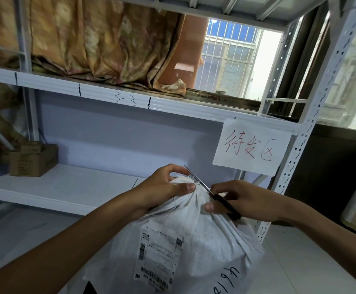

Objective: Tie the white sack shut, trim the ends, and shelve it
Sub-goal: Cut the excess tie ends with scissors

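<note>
A small cardboard box sits at the far left of the lower shelf, whose remaining surface is bare, so room for shelving is not the worry. The left hand is clenched around the gathered neck of the sack, thumb pressed on the bunched top; if that grip slackens, the neck could spread and the tie loosen. The sack stands low in front of the shelf, label facing up. Just right of the neck, the scissors angle up with the blades lying across the frayed ends, close to the left fingers, so a careless snip might nick skin or cut the weave below the tie. The right hand grasps the black handles; a twist there could slip the blades.
</note>
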